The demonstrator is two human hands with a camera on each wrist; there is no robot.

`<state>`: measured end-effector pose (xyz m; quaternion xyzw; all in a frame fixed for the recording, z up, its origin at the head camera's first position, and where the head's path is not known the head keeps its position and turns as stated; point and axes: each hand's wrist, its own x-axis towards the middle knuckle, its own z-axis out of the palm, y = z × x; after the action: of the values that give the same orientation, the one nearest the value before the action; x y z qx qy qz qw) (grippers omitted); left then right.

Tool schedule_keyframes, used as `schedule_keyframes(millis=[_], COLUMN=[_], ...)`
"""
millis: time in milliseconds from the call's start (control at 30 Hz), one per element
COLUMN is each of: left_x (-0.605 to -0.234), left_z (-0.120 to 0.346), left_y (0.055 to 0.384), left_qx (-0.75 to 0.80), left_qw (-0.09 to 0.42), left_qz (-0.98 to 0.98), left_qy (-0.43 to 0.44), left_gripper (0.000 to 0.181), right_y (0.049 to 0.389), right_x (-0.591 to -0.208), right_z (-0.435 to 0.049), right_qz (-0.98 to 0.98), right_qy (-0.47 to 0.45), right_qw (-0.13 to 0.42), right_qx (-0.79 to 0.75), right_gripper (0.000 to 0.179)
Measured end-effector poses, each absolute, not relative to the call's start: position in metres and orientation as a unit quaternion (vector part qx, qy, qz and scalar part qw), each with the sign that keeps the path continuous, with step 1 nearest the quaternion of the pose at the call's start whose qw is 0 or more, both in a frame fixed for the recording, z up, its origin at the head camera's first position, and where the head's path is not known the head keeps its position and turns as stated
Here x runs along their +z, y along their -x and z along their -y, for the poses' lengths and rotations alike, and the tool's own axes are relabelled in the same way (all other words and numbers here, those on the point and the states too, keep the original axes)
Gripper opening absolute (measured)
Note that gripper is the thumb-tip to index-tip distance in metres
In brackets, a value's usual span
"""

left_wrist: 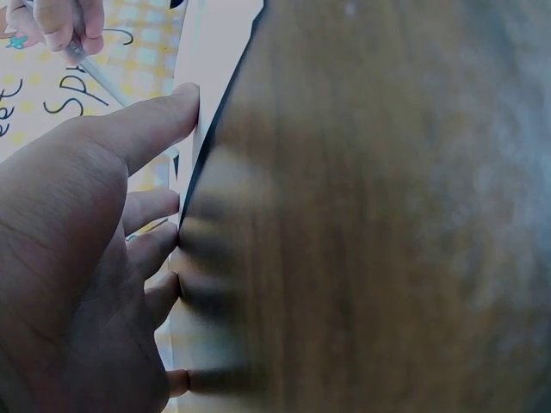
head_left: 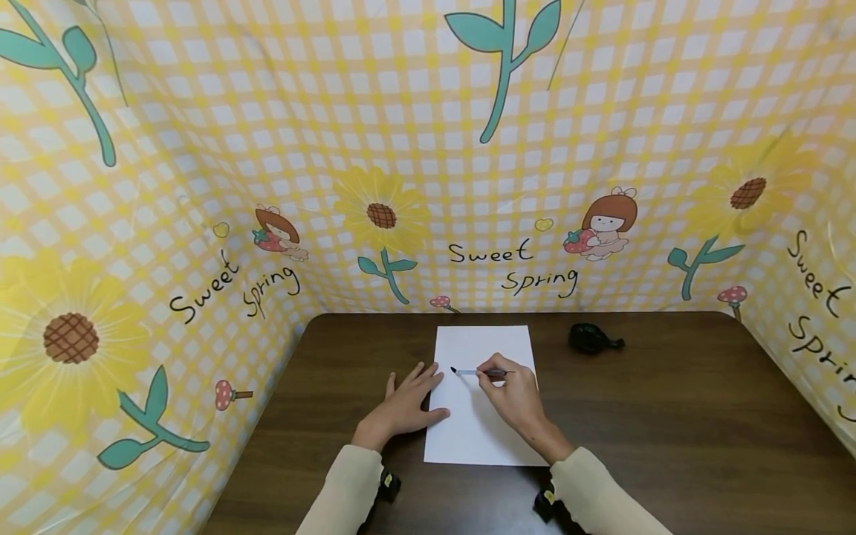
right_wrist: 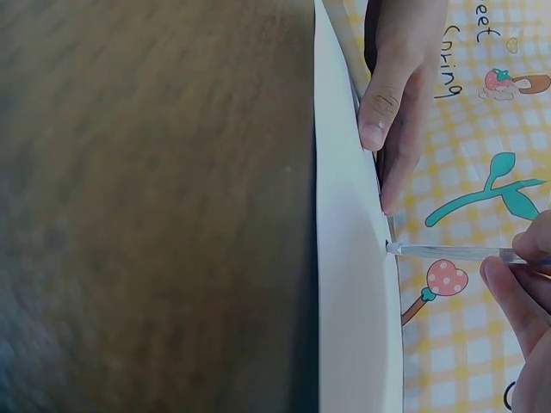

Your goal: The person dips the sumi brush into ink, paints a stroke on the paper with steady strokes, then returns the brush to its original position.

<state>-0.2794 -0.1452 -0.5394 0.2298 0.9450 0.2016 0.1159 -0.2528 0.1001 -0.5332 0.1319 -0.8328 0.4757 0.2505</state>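
A sheet of white paper (head_left: 478,438) lies upright on the dark wooden table. My right hand (head_left: 513,397) pinches a slim pen (head_left: 468,371) with a pale, see-through barrel. The pen lies at a low slant, its dark tip pointing left over the upper part of the sheet. In the right wrist view, the tip of the pen (right_wrist: 448,252) is right at the paper (right_wrist: 353,284). Spread flat, my left hand (head_left: 404,407) rests at the paper's left edge, thumb and fingertips on the sheet. No marks show clearly on the paper.
A glossy black rounded object (head_left: 590,339) with a narrow neck lies right of the paper, near the back of the table (head_left: 669,416). Yellow checked cloth (head_left: 414,148) with printed flowers surrounds the table at the back and sides.
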Motion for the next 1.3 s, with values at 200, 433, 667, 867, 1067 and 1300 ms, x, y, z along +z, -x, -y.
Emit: schedule_keyframes(millis=[200,433,667,867,1067,1300], left_x=[-0.54,-0.539,-0.542,-0.543,-0.541,-0.543], left_z=[0.145,0.145,0.145,0.146,0.145,0.145], left_y=[0.279,0.279,0.28,0.28,0.279,0.28], left_qx=[0.196,0.202,0.201,0.201,0.205,0.205], left_qw=[0.115,0.116,0.115,0.114,0.115,0.113], left_qz=[-0.947,-0.946,-0.946,-0.946,-0.944,-0.944], left_qy=[-0.229,-0.227,-0.229,-0.228,-0.23,-0.231], left_gripper=[0.079,0.08,0.08,0.08,0.08,0.08], right_y=[0.252,0.252,0.25,0.25,0.248,0.248], right_x=[-0.533,-0.533,-0.532,-0.533,-0.533,-0.533], right_z=[-0.101,-0.103,-0.106,-0.11,-0.113,-0.116], right_qz=[0.834,0.836,0.839,0.843,0.841,0.835], right_qy=[-0.13,-0.129,-0.125,-0.121,-0.129,-0.135], right_qw=[0.25,0.254,0.248,0.242,0.253,0.275], right_qx=[0.474,0.468,0.468,0.465,0.461,0.458], right_gripper=[0.013,0.014,0.011,0.012,0.013,0.016])
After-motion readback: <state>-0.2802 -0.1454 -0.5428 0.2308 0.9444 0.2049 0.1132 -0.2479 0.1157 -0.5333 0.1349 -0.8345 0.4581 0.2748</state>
